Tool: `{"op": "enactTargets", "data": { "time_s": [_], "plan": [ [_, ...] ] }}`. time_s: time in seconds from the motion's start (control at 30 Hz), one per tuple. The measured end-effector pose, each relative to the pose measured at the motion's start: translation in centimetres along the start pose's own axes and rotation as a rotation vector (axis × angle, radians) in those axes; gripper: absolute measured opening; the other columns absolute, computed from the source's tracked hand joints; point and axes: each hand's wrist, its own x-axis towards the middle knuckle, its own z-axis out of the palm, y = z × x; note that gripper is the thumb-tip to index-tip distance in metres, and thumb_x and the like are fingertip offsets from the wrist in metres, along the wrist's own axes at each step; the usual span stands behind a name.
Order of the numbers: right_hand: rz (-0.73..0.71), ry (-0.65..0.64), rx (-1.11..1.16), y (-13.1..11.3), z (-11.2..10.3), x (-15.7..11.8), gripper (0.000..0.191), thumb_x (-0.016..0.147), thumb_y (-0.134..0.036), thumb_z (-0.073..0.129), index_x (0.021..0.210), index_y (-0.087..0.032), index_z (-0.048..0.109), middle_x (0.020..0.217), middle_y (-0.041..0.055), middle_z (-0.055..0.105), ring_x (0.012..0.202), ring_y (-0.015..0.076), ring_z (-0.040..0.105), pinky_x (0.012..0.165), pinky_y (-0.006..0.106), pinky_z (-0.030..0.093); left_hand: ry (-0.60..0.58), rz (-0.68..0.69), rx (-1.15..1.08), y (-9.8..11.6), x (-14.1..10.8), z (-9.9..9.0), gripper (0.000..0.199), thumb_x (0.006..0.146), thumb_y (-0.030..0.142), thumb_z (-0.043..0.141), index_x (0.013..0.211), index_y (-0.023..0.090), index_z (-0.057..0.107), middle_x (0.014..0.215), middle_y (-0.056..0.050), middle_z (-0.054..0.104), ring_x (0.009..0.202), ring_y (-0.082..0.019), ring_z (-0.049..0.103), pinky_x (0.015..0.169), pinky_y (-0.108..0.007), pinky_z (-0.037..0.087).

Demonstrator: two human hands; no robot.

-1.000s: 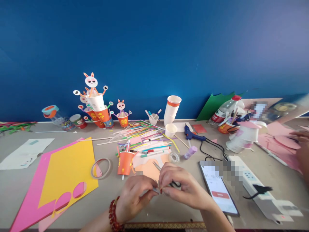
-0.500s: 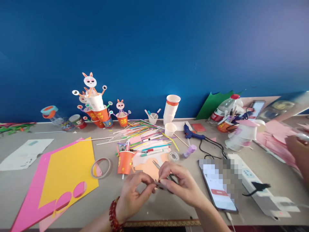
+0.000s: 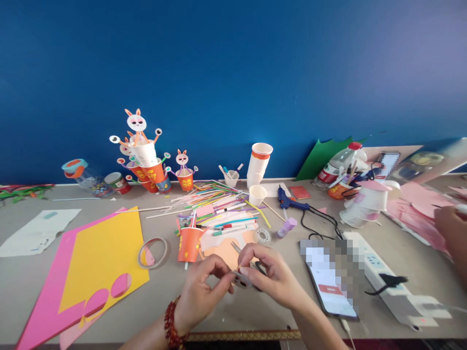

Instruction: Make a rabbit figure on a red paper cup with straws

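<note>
Both hands meet over the table's near middle. My left hand (image 3: 207,282), a red bead bracelet at its wrist, pinches the left edge of a small pale round paper cutout (image 3: 242,280) with dark marks on it. On the other side, the thumb and fingers of my right hand (image 3: 268,274) are closed on the same cutout, which is tilted and partly covered by fingertips. Scissors (image 3: 235,247) lie just behind, their handles mostly hidden by my right hand. An orange paper cup (image 3: 190,244) with straws stands behind my left hand.
Yellow card (image 3: 105,257) and a tape roll (image 3: 152,253) lie left. Markers and sticks (image 3: 226,214) spread behind. A glue gun (image 3: 292,200), glue stick (image 3: 286,227), phone (image 3: 330,287) and power strip (image 3: 379,272) are right. Another person's hand (image 3: 452,226) is at far right.
The cutout has tipped so that more of its marked face shows between my fingers. My hands have stayed nearly in place. The other person's hand has shifted slightly right.
</note>
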Motion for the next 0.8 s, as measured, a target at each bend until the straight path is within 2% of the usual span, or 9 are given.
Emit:
{"op": "enactTargets", "data": {
  "time_s": [0.3,0.6,0.8],
  "plan": [
    [-0.003,0.084,-0.071,0.02,0.28,0.14,0.011,0.088,-0.020,0.059,0.078,-0.019,0.057,0.074,0.0006,0.062,0.069,0.0143,0.056,0.064,0.024,0.042,0.015,-0.016,0.011,0.08,0.21,0.16,0.019,0.092,0.026,0.061,0.076,0.018,0.054,0.065,0.001,0.065,0.057,-0.013,0.068,0.061,-0.022,0.052],
    [0.022,0.046,-0.048,0.12,0.33,0.06,0.010,0.090,-0.023,0.059,0.081,-0.019,0.058,0.075,0.0009,0.062,0.070,0.0148,0.056,0.065,0.024,0.042,0.032,-0.026,0.011,0.00,0.12,0.19,0.021,0.093,0.027,0.061,0.075,0.018,0.054,0.064,0.001,0.063,0.056,-0.012,0.068,0.060,-0.021,0.052],
    [-0.056,0.056,-0.075,-0.18,0.39,0.13,0.006,0.089,-0.022,0.059,0.084,-0.020,0.057,0.082,0.0017,0.058,0.077,0.0162,0.054,0.070,0.026,0.042,0.040,-0.057,-0.026,-0.20,0.06,0.16,0.021,0.093,0.028,0.061,0.077,0.017,0.054,0.067,0.002,0.062,0.057,-0.012,0.069,0.061,-0.021,0.052]
  ]
}}
